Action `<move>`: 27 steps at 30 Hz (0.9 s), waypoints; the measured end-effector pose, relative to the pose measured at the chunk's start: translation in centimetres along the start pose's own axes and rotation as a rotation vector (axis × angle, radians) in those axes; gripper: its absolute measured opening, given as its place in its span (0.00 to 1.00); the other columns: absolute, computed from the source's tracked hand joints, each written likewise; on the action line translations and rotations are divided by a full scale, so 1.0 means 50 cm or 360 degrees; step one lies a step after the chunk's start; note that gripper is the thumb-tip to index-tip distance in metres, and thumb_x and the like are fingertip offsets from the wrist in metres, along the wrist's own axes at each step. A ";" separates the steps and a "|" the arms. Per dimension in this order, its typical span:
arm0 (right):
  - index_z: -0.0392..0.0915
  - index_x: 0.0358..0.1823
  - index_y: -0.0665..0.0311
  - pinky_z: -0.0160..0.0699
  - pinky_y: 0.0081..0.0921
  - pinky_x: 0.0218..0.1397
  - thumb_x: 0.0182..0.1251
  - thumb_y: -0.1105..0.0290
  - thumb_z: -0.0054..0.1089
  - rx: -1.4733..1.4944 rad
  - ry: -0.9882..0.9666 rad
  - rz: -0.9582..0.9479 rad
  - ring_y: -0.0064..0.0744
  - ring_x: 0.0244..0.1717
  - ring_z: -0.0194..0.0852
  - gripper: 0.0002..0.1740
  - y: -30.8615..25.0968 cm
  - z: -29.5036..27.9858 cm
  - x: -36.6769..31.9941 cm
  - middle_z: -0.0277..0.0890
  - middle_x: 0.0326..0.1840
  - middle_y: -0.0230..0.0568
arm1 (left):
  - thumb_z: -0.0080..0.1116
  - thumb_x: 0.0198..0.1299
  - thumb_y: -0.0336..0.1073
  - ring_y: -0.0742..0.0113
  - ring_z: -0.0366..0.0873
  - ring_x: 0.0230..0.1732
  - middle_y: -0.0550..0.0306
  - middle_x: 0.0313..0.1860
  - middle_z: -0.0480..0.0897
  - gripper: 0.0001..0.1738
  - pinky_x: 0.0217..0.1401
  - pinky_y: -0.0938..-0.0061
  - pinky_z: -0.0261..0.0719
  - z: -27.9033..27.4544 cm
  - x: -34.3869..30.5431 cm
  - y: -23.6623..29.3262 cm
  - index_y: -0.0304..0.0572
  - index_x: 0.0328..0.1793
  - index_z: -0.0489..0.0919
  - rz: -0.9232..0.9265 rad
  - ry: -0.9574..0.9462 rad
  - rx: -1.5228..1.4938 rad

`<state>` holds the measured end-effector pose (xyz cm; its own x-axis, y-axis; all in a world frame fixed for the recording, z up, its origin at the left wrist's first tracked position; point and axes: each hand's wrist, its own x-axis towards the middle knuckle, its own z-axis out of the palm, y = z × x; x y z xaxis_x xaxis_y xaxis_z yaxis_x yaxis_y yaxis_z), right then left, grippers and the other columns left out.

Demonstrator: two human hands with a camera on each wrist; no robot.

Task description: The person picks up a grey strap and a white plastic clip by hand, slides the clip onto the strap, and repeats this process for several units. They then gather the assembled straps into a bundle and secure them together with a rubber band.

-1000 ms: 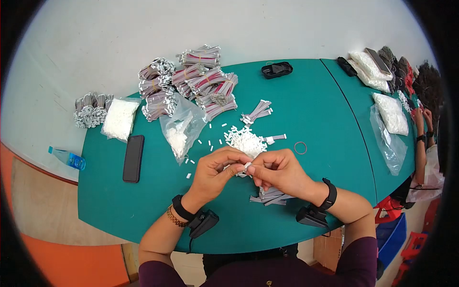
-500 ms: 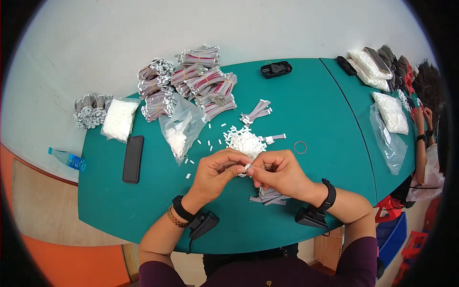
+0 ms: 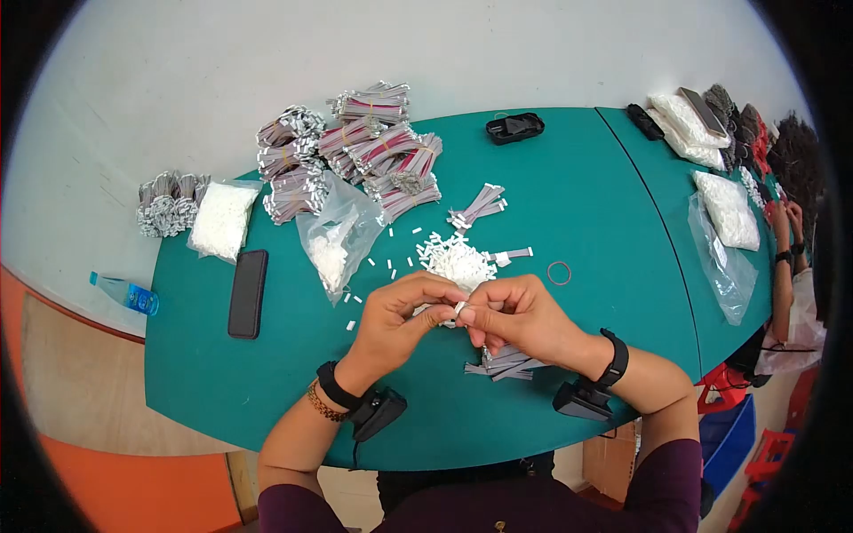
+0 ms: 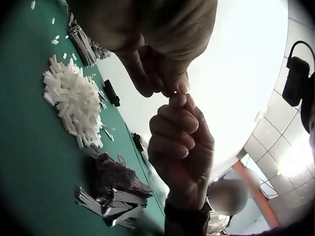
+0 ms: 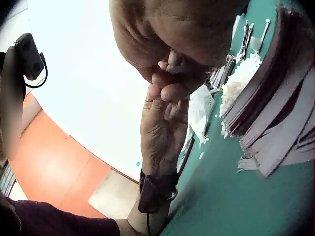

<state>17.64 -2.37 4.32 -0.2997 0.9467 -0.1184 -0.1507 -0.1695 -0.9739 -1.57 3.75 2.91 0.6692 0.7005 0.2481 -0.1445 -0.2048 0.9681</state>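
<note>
Both hands meet fingertip to fingertip over the green table (image 3: 355, 426). My left hand (image 3: 397, 322) pinches a small white piece (image 3: 460, 307) between thumb and forefinger, and my right hand (image 3: 531, 322) pinches it from the other side. The fingers hide most of the piece. Behind the fingertips lies a heap of white connector pieces (image 3: 455, 259). Grey ribbon cables (image 3: 508, 362) spread out under the right hand; in the right wrist view grey and dark cables (image 5: 275, 108) look large and near. The left wrist view shows the white heap (image 4: 76, 101) beside the joined hands.
Bundled cables (image 3: 373, 155), an open plastic bag (image 3: 333, 235), a full white bag (image 3: 224, 219) and a phone (image 3: 248, 294) lie to the left. Farther back are a black case (image 3: 514, 129) and a few cables (image 3: 480, 208). A rubber band (image 3: 559, 273) lies right; another person's hands (image 3: 784, 219) are far right.
Both hands keep their pinch at nearly the same spot. The right hand's fingers and wrist have shifted very slightly.
</note>
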 end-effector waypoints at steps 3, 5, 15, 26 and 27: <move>0.80 0.32 0.65 0.64 0.11 0.20 0.67 0.67 0.57 -0.0035 -0.0011 -0.0044 0.12 0.17 0.67 0.09 0.002 -0.001 0.001 0.76 0.21 0.30 | 0.58 0.59 0.25 0.69 0.77 0.47 0.53 0.45 0.78 0.10 0.52 0.76 0.76 0.000 0.001 0.001 0.30 0.46 0.78 -0.0063 0.0003 -0.0189; 0.80 0.33 0.65 0.64 0.11 0.20 0.67 0.67 0.57 -0.0035 -0.0012 -0.0039 0.12 0.18 0.68 0.09 0.001 -0.002 0.001 0.77 0.21 0.31 | 0.58 0.59 0.25 0.69 0.77 0.47 0.52 0.45 0.78 0.10 0.52 0.76 0.76 0.000 0.001 -0.001 0.30 0.46 0.78 -0.0075 0.0001 -0.0217; 0.79 0.32 0.66 0.64 0.11 0.20 0.67 0.67 0.56 0.0037 -0.0009 -0.0031 0.12 0.18 0.68 0.10 0.005 0.005 -0.004 0.77 0.21 0.32 | 0.57 0.59 0.23 0.67 0.77 0.47 0.51 0.46 0.78 0.10 0.52 0.76 0.78 0.003 -0.005 -0.005 0.29 0.46 0.79 -0.0001 -0.0011 -0.0137; 0.77 0.30 0.66 0.62 0.13 0.19 0.69 0.67 0.55 -0.0083 0.0031 -0.0018 0.12 0.16 0.65 0.11 0.016 -0.011 0.013 0.76 0.21 0.30 | 0.60 0.60 0.28 0.71 0.77 0.48 0.55 0.47 0.79 0.14 0.53 0.76 0.77 -0.011 0.009 0.002 0.33 0.51 0.76 -0.0273 -0.0127 -0.0237; 0.77 0.30 0.66 0.62 0.13 0.19 0.68 0.66 0.55 -0.0092 0.0026 -0.0020 0.12 0.16 0.65 0.11 0.018 -0.011 0.014 0.75 0.21 0.29 | 0.60 0.60 0.29 0.72 0.77 0.46 0.56 0.46 0.79 0.14 0.51 0.77 0.77 -0.013 0.009 -0.001 0.33 0.51 0.76 -0.0273 -0.0125 -0.0227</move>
<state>17.83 -1.69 3.27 -0.2825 0.9531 -0.1088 -0.0995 -0.1419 -0.9849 -1.72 4.52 2.99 0.7466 0.6603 0.0811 -0.1216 0.0156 0.9925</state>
